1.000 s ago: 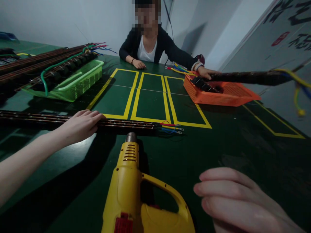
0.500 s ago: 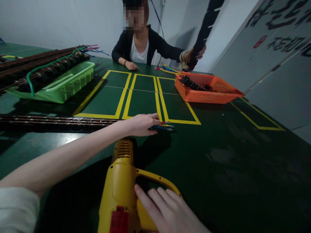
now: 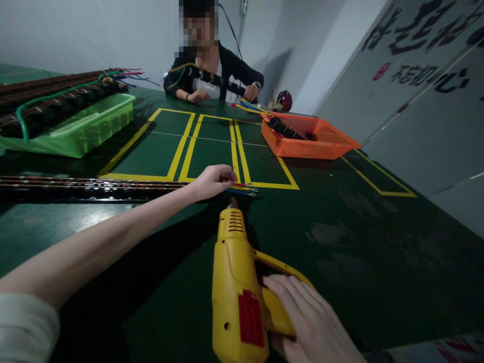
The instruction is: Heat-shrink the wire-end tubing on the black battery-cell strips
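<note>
My right hand (image 3: 302, 312) is wrapped round the handle of a yellow heat gun (image 3: 236, 262) with a red label. The gun's nozzle points away from me, towards the wires near my left hand (image 3: 212, 181). That hand is closed, its thumb and fingertips pinching a thin blue wire (image 3: 232, 172) that sticks up a little. Just beyond the fingers, red, yellow and blue leads with ring terminals (image 3: 252, 190) lie over the table. They are at the right end of a long dark bundle with brown rods (image 3: 94, 189); my hand hides where they join.
On the green table (image 3: 340, 252) are yellow tape outlines. A green basket (image 3: 102, 126) at left holds more long bundles (image 3: 56, 106). An orange basket (image 3: 302, 146) at back right holds a black strip (image 3: 287, 128). Across the table, a person (image 3: 212, 75) holds a dark wired strip (image 3: 219, 80).
The heat gun has come right and forward, its nozzle now close to the leads. My left fingers have drawn together on a thin blue wire. The person opposite has lowered their dark strip.
</note>
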A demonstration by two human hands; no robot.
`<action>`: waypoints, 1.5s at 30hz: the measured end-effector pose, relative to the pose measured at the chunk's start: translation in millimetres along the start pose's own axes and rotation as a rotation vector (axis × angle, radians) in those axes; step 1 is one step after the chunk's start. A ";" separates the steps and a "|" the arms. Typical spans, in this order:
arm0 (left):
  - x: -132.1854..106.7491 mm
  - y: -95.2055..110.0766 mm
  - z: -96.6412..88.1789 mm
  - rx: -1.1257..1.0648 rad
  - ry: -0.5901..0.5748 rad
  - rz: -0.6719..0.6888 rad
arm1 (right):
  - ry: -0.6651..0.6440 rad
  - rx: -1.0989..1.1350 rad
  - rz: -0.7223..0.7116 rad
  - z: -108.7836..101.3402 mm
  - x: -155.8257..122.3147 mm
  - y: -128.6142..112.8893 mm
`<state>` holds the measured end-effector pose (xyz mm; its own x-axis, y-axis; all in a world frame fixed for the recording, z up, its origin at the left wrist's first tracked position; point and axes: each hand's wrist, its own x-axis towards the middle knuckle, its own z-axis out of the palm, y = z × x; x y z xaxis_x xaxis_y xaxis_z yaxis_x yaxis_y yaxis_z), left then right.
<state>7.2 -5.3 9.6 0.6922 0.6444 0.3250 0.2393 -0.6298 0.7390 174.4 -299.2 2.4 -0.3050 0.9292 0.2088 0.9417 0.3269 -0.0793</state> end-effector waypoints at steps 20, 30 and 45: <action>-31.3 -17.0 -11.1 0.441 0.044 0.312 | 0.239 -0.327 -0.062 12.1 34.1 -37.2; -40.3 -16.1 -7.4 0.619 -0.037 0.383 | 0.200 -0.273 -0.030 14.1 41.8 -36.0; -37.5 -23.8 8.6 0.849 0.100 0.393 | 0.114 -0.273 0.130 22.5 -2.7 11.1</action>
<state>-18.5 -18.3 -25.2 0.7769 0.3278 0.5377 0.4443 -0.8904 -0.0992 182.5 -294.1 -21.0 -0.1761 0.9300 0.3228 0.9798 0.1340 0.1485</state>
